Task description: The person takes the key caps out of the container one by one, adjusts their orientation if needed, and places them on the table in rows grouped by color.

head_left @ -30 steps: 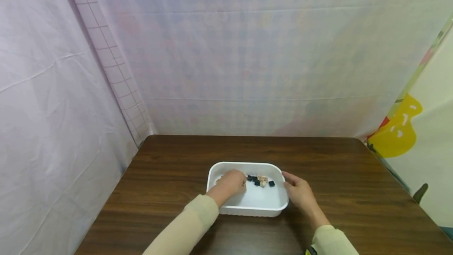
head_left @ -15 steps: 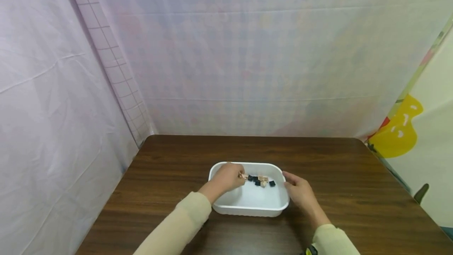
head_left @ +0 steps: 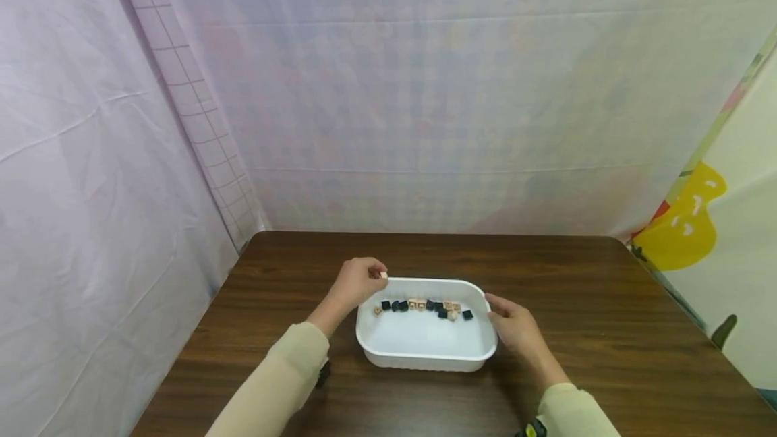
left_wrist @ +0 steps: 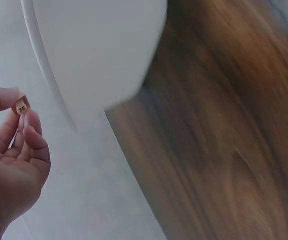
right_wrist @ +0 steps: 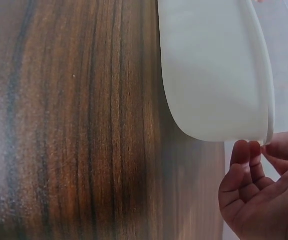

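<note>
My left hand [head_left: 359, 280] is raised over the far left corner of a white plastic tray [head_left: 425, 357]. Between thumb and fingertips it pinches a small beige square block [left_wrist: 21, 105], whose hollowed face shows in the left wrist view. At the tray's right end, my right hand [head_left: 516, 329] grips the rim, with its thumb at the lip and fingers against the outer wall in the right wrist view. Inside the tray, a loose row of small square pieces runs along the far side, among them black blocks [head_left: 467, 315] and beige blocks [head_left: 421, 305].
The tray stands on a dark brown wooden table [head_left: 291, 261]. Behind the table hangs a pale checked curtain [head_left: 425, 120], and a white cloth [head_left: 91, 187] hangs at the left. A yellow printed shape [head_left: 676, 235] shows on the right-hand cloth.
My left hand has come up out of the tray and moved left and away with a beige block pinched in it, uncovering the left pieces. The right hand stays at the tray's rim.
</note>
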Demonstrator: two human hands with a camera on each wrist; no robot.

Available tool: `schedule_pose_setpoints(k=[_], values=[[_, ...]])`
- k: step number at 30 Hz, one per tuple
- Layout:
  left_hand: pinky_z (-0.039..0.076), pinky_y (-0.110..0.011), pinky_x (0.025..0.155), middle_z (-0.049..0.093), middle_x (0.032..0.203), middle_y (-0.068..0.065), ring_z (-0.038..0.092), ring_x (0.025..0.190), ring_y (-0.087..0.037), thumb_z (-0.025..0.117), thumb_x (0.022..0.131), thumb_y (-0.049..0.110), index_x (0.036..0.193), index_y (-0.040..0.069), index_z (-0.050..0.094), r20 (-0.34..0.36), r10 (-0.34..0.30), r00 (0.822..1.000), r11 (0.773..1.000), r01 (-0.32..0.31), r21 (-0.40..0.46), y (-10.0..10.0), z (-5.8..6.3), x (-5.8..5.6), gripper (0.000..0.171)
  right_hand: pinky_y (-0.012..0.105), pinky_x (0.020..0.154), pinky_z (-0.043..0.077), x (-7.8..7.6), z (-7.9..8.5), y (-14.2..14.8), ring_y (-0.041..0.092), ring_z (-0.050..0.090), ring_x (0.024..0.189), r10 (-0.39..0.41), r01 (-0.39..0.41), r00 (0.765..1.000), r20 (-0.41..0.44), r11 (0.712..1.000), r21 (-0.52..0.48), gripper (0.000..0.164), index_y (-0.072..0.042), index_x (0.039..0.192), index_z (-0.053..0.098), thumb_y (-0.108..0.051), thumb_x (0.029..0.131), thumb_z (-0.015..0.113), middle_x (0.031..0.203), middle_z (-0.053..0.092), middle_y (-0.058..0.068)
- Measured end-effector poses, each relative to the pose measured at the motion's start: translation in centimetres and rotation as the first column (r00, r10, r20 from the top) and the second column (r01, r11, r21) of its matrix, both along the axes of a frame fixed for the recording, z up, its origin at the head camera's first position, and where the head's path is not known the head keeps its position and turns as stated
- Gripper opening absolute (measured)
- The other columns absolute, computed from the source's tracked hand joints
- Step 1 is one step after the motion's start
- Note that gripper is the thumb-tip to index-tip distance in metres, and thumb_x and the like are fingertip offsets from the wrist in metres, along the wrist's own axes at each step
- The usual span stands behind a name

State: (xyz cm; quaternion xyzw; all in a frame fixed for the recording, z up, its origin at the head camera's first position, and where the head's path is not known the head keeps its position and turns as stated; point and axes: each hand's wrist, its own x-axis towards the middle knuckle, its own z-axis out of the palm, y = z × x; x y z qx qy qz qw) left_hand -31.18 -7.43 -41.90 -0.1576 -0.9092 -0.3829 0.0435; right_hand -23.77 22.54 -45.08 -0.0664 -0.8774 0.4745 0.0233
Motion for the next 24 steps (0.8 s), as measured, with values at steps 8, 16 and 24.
schedule_pose_setpoints(k=[8, 16, 24], values=[[0.053, -0.041, 0.079, 0.070, 0.094, -0.008, 0.063, 0.089, -0.024, 0.067, 0.090, 0.014, 0.110, 0.000, 0.073, -0.026, 0.118, 0.993, 0.987, -0.114, 0.114, -4.2, -1.3, -0.8, 0.025, 0.041, 0.080, 0.054, -0.1, -0.1, 0.0, 0.036, 0.062, 0.100, -0.001, 0.001, 1.000, 0.003, 1.000, 0.001, 0.041, 0.008, 0.136, 0.053, -0.002, 0.096, 0.052, 0.123, 0.059, 0.035], [0.054, -0.043, 0.082, 0.072, 0.092, -0.011, 0.068, 0.089, -0.028, 0.074, 0.086, 0.009, 0.099, -0.002, 0.073, -0.001, 0.137, 0.991, 0.987, -0.137, 0.087, -7.5, -3.6, -1.0, 0.017, 0.043, 0.083, 0.053, -0.1, -0.2, 0.1, 0.037, 0.061, 0.103, -0.004, 0.005, 1.000, 0.021, 1.000, -0.006, 0.041, 0.007, 0.137, 0.052, -0.003, 0.097, 0.051, 0.128, 0.055, 0.035], [0.051, -0.041, 0.082, 0.073, 0.087, -0.007, 0.066, 0.085, -0.022, 0.077, 0.082, 0.005, 0.095, 0.001, 0.074, 0.054, 0.115, 0.992, 0.993, -0.115, -0.002, -9.1, -5.5, -1.0, 0.014, 0.041, 0.082, 0.054, -0.1, -0.3, 0.0, 0.037, 0.062, 0.103, -0.010, 0.010, 1.000, 0.018, 1.000, -0.014, 0.041, 0.008, 0.137, 0.053, -0.003, 0.097, 0.052, 0.126, 0.056, 0.036]])
